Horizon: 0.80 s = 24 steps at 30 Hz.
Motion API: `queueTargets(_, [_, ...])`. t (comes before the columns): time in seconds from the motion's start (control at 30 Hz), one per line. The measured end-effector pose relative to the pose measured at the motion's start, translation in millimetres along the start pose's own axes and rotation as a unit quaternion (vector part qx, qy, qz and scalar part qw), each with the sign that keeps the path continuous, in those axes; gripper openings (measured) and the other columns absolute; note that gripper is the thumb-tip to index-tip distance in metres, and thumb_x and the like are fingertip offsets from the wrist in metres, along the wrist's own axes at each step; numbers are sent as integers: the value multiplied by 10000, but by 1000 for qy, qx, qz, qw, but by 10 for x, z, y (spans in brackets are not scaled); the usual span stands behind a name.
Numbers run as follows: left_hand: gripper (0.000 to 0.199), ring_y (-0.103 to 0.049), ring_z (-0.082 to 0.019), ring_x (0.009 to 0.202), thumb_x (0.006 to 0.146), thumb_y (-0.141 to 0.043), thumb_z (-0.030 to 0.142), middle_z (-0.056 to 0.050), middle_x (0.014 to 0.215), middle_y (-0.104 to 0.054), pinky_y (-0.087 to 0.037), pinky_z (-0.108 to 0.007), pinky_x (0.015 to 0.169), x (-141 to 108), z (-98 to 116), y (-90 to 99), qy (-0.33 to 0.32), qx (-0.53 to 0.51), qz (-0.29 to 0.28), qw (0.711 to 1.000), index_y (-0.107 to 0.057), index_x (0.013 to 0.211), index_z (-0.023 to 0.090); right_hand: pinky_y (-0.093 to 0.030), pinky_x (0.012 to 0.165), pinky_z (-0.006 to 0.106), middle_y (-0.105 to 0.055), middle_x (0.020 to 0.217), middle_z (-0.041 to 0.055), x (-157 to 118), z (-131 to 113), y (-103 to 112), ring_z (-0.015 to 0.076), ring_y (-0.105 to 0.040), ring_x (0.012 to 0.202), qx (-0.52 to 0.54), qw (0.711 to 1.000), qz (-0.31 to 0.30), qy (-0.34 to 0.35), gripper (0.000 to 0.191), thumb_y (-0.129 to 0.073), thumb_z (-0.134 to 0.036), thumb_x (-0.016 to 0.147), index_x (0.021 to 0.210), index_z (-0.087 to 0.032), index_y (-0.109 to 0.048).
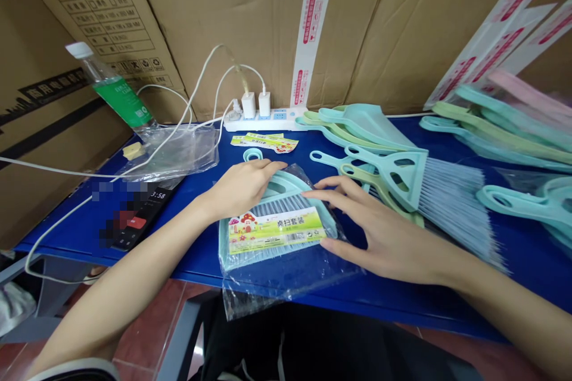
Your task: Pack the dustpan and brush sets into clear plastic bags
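Head view. Blue desk, seen from above, with cardboard cartons standing behind it.

Left hand lies over the top of a dustpan-and-brush set, fingers curved across the teal pan rim. Grip open, not clamped. Right hand sits at the set's right side, fingers spread, fingertips on the clear plastic bag near the edge of the printed label card. Grip open there too. The two hands stay apart, one either side of the set.

The set lies flat on the desk's near edge, inside the bag, with the card over the brush bristles. The bag's loose end hangs past the edge.

Right of the hands: a loose brush with a teal head lies on green and teal handles. Stacked dustpans sit behind it, and more teal, green and pink pieces lie along the far right.

Behind the left hand: small printed labels, a teal ring, and a white power strip with two chargers. Further left: a flattened plastic bag, a green-labelled water bottle, and a phone showing 3:58.
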<state>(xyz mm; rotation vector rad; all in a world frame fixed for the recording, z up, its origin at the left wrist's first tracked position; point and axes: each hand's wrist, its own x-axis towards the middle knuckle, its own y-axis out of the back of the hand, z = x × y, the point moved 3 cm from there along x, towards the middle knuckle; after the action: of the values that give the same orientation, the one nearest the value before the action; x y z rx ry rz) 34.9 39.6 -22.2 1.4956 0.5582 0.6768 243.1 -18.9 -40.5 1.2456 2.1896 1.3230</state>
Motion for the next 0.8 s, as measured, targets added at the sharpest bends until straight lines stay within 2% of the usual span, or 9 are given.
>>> queueTargets(0.1, [466, -682, -264, 1098, 949, -365, 80, -150, 1232, -683, -578, -432, 909, 6, 7, -11, -5, -6, 8, 1000, -492, 1396, 112, -559, 792, 466, -592, 1144, 120, 29, 16, 40, 232, -621, 835, 43, 998, 21, -46, 532, -437, -578, 950, 1352, -247, -547])
queueTargets(0.2, [470, -688, -254, 1081, 939, -362, 69, -138, 1214, -692, -579, -424, 905, 19, 23, -29, -7, -14, 15, 1000, -503, 1385, 124, -525, 652, 392, -607, 939, 67, 65, 47, 32, 181, -542, 643, 65, 996, 25, -62, 486, -377, -526, 977, 1317, -233, -563])
queueTargets(0.37, [452, -642, -243, 1186, 953, -335, 92, -136, 1313, -657, -550, -413, 972, 1, 5, 32, -14, -48, 37, 998, -513, 1367, 125, -449, 582, 340, -558, 734, -4, 97, 47, 4, 176, -514, 606, 101, 993, -9, -65, 453, -417, -472, 968, 1310, -204, -547])
queueTargets(0.43, [432, -645, -249, 1179, 963, -309, 123, -137, 1294, -671, -545, -421, 966, -33, -45, 134, 23, -33, 71, 997, -552, 1320, 132, -433, 572, 332, -560, 726, -11, 97, 39, 4, 170, -508, 595, 109, 992, -13, -66, 445, -425, -463, 963, 1308, -205, -539])
queueTargets(0.5, [397, -683, -264, 1084, 965, -310, 171, -138, 1194, -715, -560, -418, 889, -83, -110, 257, 92, 13, 100, 991, -611, 1221, 143, -418, 565, 326, -557, 718, -16, 96, 35, 3, 164, -498, 586, 112, 991, -14, -68, 439, -431, -459, 958, 1299, -205, -541])
queueTargets(0.57, [358, -715, -253, 902, 962, -336, 228, -117, 1027, -752, -554, -361, 733, -133, -165, 346, 149, 67, 76, 984, -636, 1145, 161, -402, 561, 321, -537, 686, -30, 96, 31, 1, 160, -488, 574, 114, 991, -16, -69, 437, -431, -446, 955, 1297, -197, -541])
queueTargets(0.67, [287, -659, -208, 620, 939, -375, 270, -58, 733, -718, -415, -282, 520, -199, -230, 385, 192, 131, -20, 973, -652, 937, 192, -380, 548, 312, -513, 643, -48, 99, 30, -2, 154, -479, 557, 119, 991, -14, -67, 432, -434, -416, 948, 1298, -184, -536])
queueTargets(0.73, [293, -605, -186, 534, 934, -381, 287, -43, 638, -677, -331, -274, 476, -239, -269, 378, 199, 141, -56, 968, -619, 783, 205, -371, 528, 306, -505, 621, -58, 101, 36, -2, 149, -479, 538, 128, 990, -6, -63, 424, -445, -406, 937, 1284, -181, -537])
queueTargets(0.8, [332, -580, -173, 510, 940, -376, 321, -36, 603, -661, -307, -275, 473, -269, -299, 364, 191, 122, -59, 972, -587, 707, 215, -382, 507, 300, -492, 608, -69, 98, 53, -11, 141, -492, 502, 151, 986, -6, -66, 417, -452, -402, 929, 1277, -184, -528])
